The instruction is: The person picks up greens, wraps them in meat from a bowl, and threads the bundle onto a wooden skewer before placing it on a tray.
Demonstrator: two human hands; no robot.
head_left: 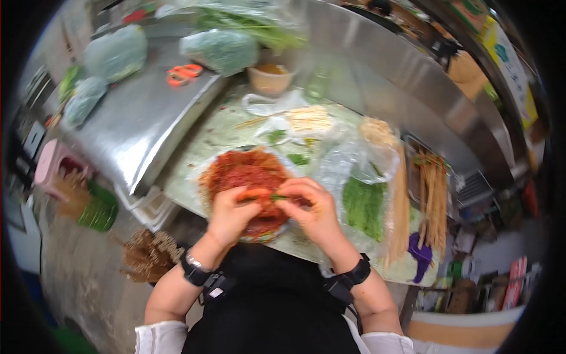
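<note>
A round dish heaped with red, sauce-coated food (pixel 250 171) sits near the table's front edge. Over its right front part my left hand (pixel 233 212) and my right hand (pixel 309 209) face each other, fingertips pinched close together. Between them is a small green and reddish piece, blurred, which both hands seem to hold. Orange-red stains mark the fingers. Just right of my right hand, long green leaves (pixel 364 206) lie in clear plastic. A scrap of green leaf (pixel 298 159) rests behind the dish.
Thin wooden sticks (pixel 309 119) lie behind the dish, and long skewers (pixel 433 200) fill a tray at right. Orange-handled scissors (pixel 184 75) rest on the metal surface at left. A tub (pixel 270 79) stands at the back. A purple object (pixel 420 256) is near the right corner.
</note>
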